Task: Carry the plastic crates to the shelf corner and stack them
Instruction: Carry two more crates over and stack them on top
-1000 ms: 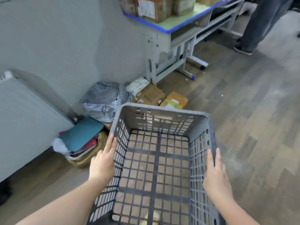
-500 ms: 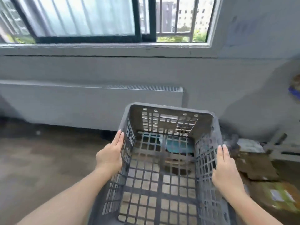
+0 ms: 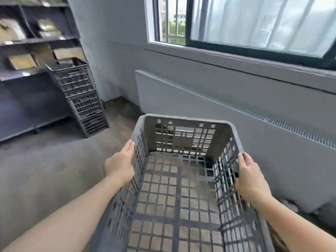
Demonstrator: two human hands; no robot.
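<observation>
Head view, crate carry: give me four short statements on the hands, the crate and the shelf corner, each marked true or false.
1. Both hands press flat on the carried crate's side walls, left hand, right hand. True.
2. The carried crate holds boxes. False: it is empty.
3. A stack of crates stands beside the shelf. True.
4. The carried crate sits on that stack. False: it is held apart from it.

Four crates point(image 3: 181, 179), two hands point(image 3: 120, 164).
</observation>
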